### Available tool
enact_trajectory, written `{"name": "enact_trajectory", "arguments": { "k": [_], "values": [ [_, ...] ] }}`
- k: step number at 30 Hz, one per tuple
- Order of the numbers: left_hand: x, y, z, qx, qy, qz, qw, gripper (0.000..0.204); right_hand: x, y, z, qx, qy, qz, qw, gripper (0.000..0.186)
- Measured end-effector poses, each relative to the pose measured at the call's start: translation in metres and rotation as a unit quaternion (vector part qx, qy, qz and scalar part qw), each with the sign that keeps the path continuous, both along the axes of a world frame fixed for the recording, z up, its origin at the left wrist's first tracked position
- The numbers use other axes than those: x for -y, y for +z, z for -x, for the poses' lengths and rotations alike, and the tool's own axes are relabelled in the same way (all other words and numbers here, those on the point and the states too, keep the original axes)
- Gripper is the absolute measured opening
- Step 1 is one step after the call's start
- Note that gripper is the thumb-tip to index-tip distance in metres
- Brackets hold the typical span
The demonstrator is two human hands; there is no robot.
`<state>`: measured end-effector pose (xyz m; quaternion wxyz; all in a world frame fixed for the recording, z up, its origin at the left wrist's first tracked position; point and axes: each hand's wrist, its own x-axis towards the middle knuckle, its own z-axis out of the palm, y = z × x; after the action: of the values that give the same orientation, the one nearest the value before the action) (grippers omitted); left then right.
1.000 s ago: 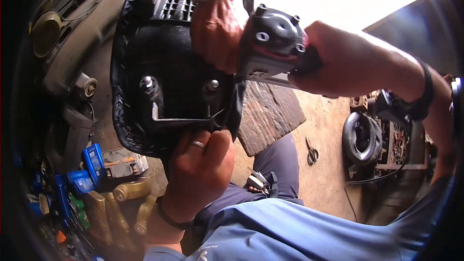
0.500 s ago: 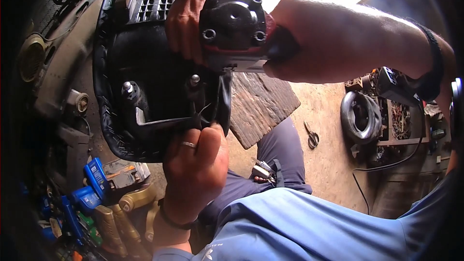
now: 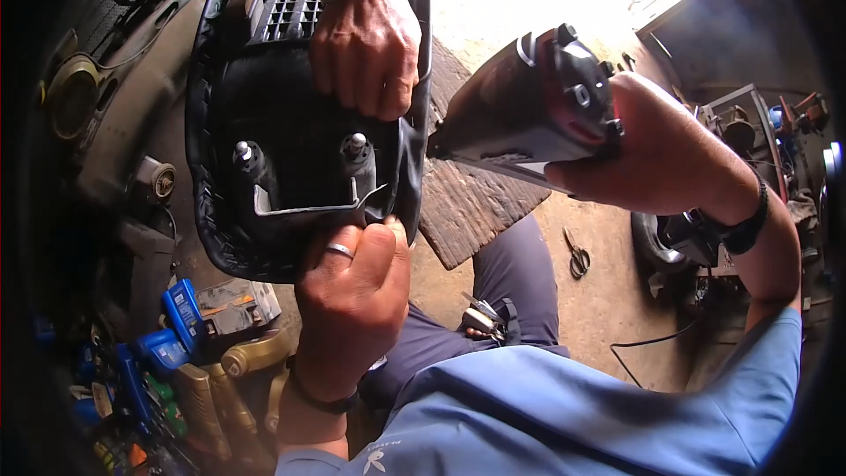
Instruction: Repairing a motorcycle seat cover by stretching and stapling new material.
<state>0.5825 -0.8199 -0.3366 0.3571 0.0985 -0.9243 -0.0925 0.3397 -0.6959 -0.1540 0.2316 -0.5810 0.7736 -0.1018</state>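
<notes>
A motorcycle seat (image 3: 291, 92) lies upside down, its black cover folded over the rim with several staples along the left side. My left hand (image 3: 357, 278) is closed at the seat's near right corner, pinching the black cover (image 3: 407, 167) between thumb and fingers. My right hand (image 3: 643, 145) grips a black and red staple gun (image 3: 529, 115), tilted, its narrow nose pointing left by the seat's right edge; whether it touches is unclear. A metal bracket (image 3: 304, 211) and two studs stand on the seat's underside. Another person's closed hand (image 3: 370, 53) presses on the seat's right side.
A worn wooden board (image 3: 476, 220) lies beneath the seat's right side. Scissors (image 3: 577, 256) lie on the floor to the right, near a black cable (image 3: 648, 342). Blue bottles (image 3: 181, 317), gold bottles (image 3: 211, 397) and a battery (image 3: 236, 307) crowd the lower left.
My right hand has swung the staple gun right and tilted it away from the seat's edge, uncovering the other person's hand. My left hand keeps its pinch on the cover.
</notes>
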Motion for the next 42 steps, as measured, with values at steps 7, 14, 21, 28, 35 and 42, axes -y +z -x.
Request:
{"name": "enact_trajectory", "arguments": {
  "k": [7,14,21,28,35,42],
  "values": [
    [0.000,-0.005,-0.005,0.010,0.003,-0.068,0.998,0.008,0.038,-0.004,-0.004,0.019,0.034,-0.079,0.996,0.024],
    [0.002,-0.009,0.000,0.004,-0.022,-0.004,1.000,0.006,0.082,0.015,-0.024,-0.135,0.036,-0.186,0.973,0.023],
    [-0.002,-0.015,-0.005,0.021,-0.003,-0.078,0.997,0.029,0.083,0.009,-0.017,-0.168,0.130,-0.114,0.971,0.024],
    [0.002,-0.004,-0.004,0.005,-0.002,0.005,1.000,0.017,0.056,0.014,-0.012,-0.018,0.007,-0.089,0.996,0.015],
    [0.002,-0.002,0.001,-0.007,-0.003,0.009,1.000,0.014,0.015,0.008,-0.020,0.095,-0.058,-0.073,0.991,0.017],
    [0.002,-0.005,-0.002,-0.009,-0.012,-0.023,1.000,0.037,0.018,0.000,-0.016,-0.011,-0.020,-0.102,0.994,0.018]
  ]
}}
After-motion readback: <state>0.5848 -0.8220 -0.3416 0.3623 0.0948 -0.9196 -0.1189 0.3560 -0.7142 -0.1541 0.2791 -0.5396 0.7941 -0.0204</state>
